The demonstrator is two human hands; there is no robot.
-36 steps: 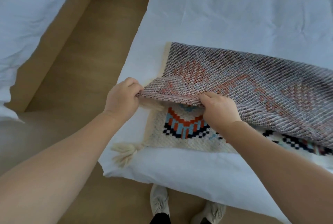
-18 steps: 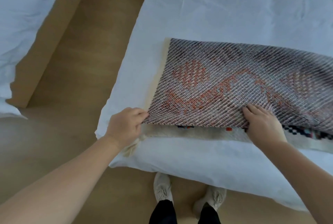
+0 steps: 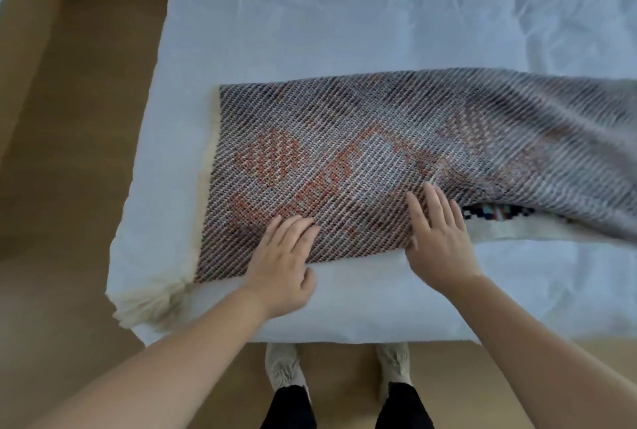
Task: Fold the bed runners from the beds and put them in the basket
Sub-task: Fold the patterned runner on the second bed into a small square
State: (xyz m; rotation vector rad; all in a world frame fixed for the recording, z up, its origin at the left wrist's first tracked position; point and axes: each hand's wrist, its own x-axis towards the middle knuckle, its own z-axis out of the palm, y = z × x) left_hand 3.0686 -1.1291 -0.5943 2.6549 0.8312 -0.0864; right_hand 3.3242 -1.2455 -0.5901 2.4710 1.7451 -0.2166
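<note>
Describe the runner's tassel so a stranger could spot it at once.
Start at the white bed and follow the folded woven bed runner to its left end. At the mattress's near left corner hangs the tassel, the only fluffy cream tuft, spilling over the edge toward the brown floor.

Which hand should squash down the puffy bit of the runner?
Probably the right hand: it rests flat on the runner beside the lifted part; the left hand presses the flat end.

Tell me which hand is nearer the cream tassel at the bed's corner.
Left. The left hand presses the bed runner just right of the tassel; the right hand lies farther right along the same edge.
</note>
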